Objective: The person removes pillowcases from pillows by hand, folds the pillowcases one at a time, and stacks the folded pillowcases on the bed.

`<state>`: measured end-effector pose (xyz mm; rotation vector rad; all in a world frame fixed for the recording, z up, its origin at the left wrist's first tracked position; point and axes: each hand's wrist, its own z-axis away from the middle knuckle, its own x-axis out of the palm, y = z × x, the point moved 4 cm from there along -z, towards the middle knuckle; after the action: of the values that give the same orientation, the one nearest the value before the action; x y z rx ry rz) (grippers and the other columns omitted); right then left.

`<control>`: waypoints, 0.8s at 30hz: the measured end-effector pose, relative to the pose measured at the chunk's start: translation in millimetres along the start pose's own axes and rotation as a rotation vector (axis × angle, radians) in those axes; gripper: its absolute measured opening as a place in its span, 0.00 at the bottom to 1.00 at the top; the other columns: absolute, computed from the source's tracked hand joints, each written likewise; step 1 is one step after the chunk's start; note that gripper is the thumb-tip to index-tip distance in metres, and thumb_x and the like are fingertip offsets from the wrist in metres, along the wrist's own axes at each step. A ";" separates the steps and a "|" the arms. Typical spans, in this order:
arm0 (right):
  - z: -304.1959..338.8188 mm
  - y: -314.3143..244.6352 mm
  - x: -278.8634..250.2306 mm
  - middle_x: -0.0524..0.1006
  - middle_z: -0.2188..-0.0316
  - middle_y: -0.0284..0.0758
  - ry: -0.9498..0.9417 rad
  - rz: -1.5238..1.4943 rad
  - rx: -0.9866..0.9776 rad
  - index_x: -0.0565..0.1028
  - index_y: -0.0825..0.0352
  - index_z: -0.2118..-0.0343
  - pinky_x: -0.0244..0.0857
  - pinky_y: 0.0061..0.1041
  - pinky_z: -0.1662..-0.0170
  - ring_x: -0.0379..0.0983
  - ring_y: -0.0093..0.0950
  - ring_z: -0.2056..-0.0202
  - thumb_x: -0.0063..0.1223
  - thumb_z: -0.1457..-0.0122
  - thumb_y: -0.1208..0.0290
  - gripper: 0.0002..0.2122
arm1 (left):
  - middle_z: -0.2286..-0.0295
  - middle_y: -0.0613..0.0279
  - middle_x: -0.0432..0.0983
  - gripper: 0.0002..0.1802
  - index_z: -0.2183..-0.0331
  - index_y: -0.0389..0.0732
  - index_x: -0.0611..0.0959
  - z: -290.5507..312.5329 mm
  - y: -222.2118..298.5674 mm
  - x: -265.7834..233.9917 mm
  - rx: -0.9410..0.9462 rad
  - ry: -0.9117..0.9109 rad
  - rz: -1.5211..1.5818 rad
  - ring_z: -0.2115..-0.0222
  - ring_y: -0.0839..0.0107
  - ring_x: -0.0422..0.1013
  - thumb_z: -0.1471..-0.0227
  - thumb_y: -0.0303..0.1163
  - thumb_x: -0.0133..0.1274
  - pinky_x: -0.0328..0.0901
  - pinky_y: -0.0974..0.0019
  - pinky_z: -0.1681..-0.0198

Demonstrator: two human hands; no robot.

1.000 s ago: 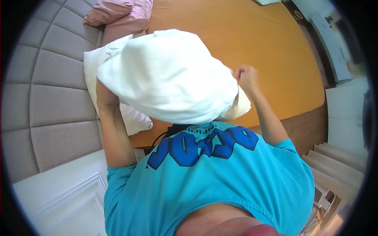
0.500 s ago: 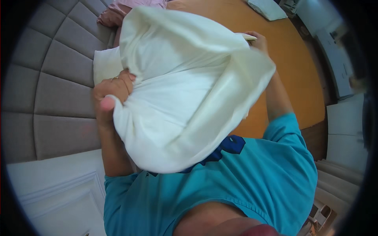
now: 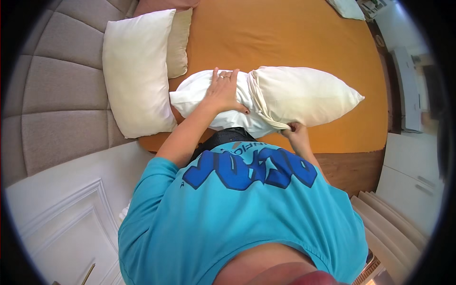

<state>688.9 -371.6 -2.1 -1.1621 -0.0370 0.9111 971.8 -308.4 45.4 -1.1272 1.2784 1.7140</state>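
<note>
Cream cover (image 3: 308,95) is now down on the bed w/ its orange sheet (image 3: 285,33), fitted round the R half of the white pillow (image 3: 192,90); approx half a sec ago loose cloth was up in the air, mouth gaping, your L fingers clenched on its edge. Pillow lies crosswise in front of your waist, L end bare & outside the cover, so as I judge it the cover's only partway on, w/ its bunched hem (image 3: 259,97) ringing the middle. Your left grip (image 3: 222,91) has let go: palm down, fingers spread on the white part, nothing pinched. Your right grip (image 3: 296,134) looks clenched on the hem's near edge, tho the fingertips are partly hidden. Also in view now: a long cream pillow (image 3: 137,71) next to the grey headboard (image 3: 71,85). Re writing: no brand tag or label visible on cover or pillow. Only readable print is on your turquoise shirt (image 3: 247,213): big blue block letters (image 3: 232,173) w/ dark outlines, plus a smaller line above, partly lost in the folds.
</note>
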 end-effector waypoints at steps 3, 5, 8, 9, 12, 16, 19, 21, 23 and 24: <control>18.2 -73.0 14.4 0.75 0.70 0.40 0.231 0.317 -0.331 0.74 0.69 0.61 0.65 0.29 0.62 0.71 0.34 0.68 0.60 0.58 0.71 0.18 | 0.57 0.45 0.74 0.43 0.55 0.34 0.74 -8.5 10.8 19.7 -0.014 -0.190 0.023 0.50 0.51 0.66 0.70 0.51 0.68 0.53 0.49 0.43; 17.4 -116.2 35.0 0.72 0.64 0.42 0.358 0.487 -0.697 0.72 0.68 0.58 0.66 0.33 0.60 0.70 0.37 0.64 0.59 0.57 0.72 0.20 | 0.61 0.46 0.76 0.35 0.59 0.34 0.76 -13.8 10.6 31.6 0.003 -0.178 0.040 0.54 0.52 0.69 0.66 0.48 0.66 0.58 0.50 0.48; -14.3 -114.2 64.3 0.72 0.62 0.42 0.368 0.827 -0.648 0.71 0.66 0.56 0.65 0.38 0.56 0.69 0.39 0.60 0.54 0.54 0.75 0.19 | 0.69 0.49 0.78 0.20 0.64 0.39 0.79 -13.6 20.6 27.3 0.097 -0.091 0.019 0.64 0.53 0.74 0.56 0.42 0.60 0.67 0.52 0.60; -29.3 -104.6 64.3 0.72 0.62 0.42 0.417 1.006 -0.512 0.71 0.65 0.55 0.63 0.40 0.53 0.68 0.40 0.58 0.51 0.53 0.77 0.19 | 0.69 0.50 0.78 0.19 0.65 0.40 0.80 -11.9 27.6 15.8 0.100 -0.119 0.062 0.64 0.53 0.75 0.56 0.42 0.60 0.67 0.53 0.61; -90.2 -96.8 -23.0 0.76 0.63 0.42 0.444 0.709 -0.576 0.74 0.63 0.57 0.67 0.41 0.56 0.71 0.41 0.59 0.43 0.47 0.78 0.14 | 0.69 0.52 0.78 0.17 0.65 0.44 0.81 6.3 31.5 -27.9 0.226 0.046 0.145 0.66 0.53 0.74 0.57 0.43 0.60 0.68 0.55 0.62; -104.8 -103.0 -175.9 0.77 0.63 0.39 0.799 0.987 -0.217 0.74 0.60 0.63 0.70 0.43 0.61 0.73 0.40 0.59 0.43 0.43 0.73 0.08 | 0.70 0.52 0.78 0.16 0.64 0.39 0.83 37.7 28.0 -93.3 0.433 0.277 0.261 0.69 0.54 0.74 0.60 0.29 0.61 0.67 0.58 0.65; -112.1 -89.4 -247.6 0.76 0.60 0.37 1.002 1.082 -0.151 0.73 0.59 0.64 0.70 0.44 0.61 0.71 0.42 0.58 0.43 0.42 0.70 0.07 | 0.73 0.55 0.76 0.18 0.65 0.40 0.83 40.9 25.1 -135.3 0.537 0.443 0.217 0.71 0.56 0.73 0.64 0.26 0.59 0.67 0.58 0.67; -111.3 -103.7 -273.5 0.76 0.60 0.37 1.146 1.056 -0.138 0.73 0.59 0.65 0.69 0.44 0.61 0.70 0.43 0.57 0.43 0.42 0.69 0.06 | 0.76 0.57 0.75 0.19 0.65 0.42 0.83 43.4 29.7 -162.6 0.562 0.544 0.190 0.72 0.58 0.73 0.68 0.25 0.57 0.67 0.59 0.68; -107.5 -123.1 -276.3 0.75 0.62 0.37 1.370 0.879 -0.360 0.73 0.59 0.66 0.67 0.43 0.60 0.68 0.42 0.58 0.46 0.44 0.69 0.05 | 0.80 0.61 0.70 0.19 0.66 0.46 0.84 53.2 41.1 -174.8 0.661 0.646 -0.125 0.76 0.63 0.70 0.67 0.24 0.55 0.64 0.61 0.72; -103.1 -120.5 -270.2 0.75 0.62 0.37 1.378 0.878 -0.344 0.73 0.59 0.66 0.67 0.43 0.60 0.68 0.42 0.58 0.46 0.44 0.69 0.05 | 0.80 0.61 0.70 0.19 0.66 0.46 0.84 53.3 38.2 -169.3 0.676 0.640 -0.123 0.76 0.63 0.70 0.67 0.24 0.55 0.64 0.61 0.72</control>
<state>631.8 -633.0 160.9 -1.9712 1.5789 0.6497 987.7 -273.5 222.9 -1.3178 1.9225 0.7136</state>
